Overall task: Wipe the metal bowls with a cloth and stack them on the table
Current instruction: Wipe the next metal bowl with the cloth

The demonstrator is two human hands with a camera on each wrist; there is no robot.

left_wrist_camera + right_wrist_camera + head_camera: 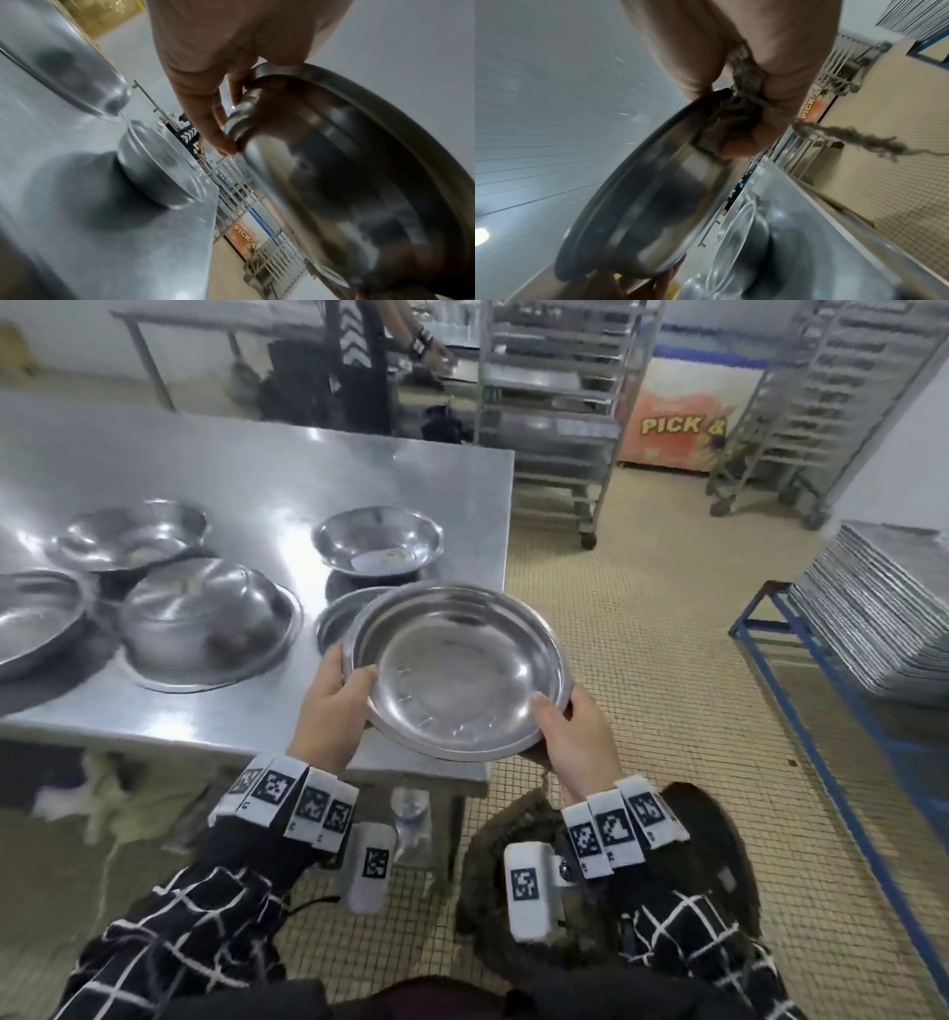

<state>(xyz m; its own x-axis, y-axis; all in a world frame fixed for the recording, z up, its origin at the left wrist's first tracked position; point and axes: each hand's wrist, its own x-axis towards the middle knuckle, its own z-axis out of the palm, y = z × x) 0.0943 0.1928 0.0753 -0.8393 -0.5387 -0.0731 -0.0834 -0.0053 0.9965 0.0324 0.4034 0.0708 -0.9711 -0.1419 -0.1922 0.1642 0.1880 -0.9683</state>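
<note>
I hold a shallow metal bowl [459,670] in the air over the table's near right corner, its hollow facing me. My left hand [336,695] grips its left rim, thumb inside. My right hand [570,737] grips the lower right rim and also pinches a brown frayed cloth [741,105] against the bowl's underside [639,219]; the cloth [518,860] hangs down below the wrist. In the left wrist view my fingers [218,130] curl under the bowl [347,182]. Several other metal bowls lie on the steel table [231,454], one upside down [205,618].
An upright bowl [377,541] stands behind the held one, and another [339,613] lies partly hidden under it. Wheeled tray racks [554,403] and a stack of trays on a blue frame [883,618] stand to the right. A person [359,361] works at a far table.
</note>
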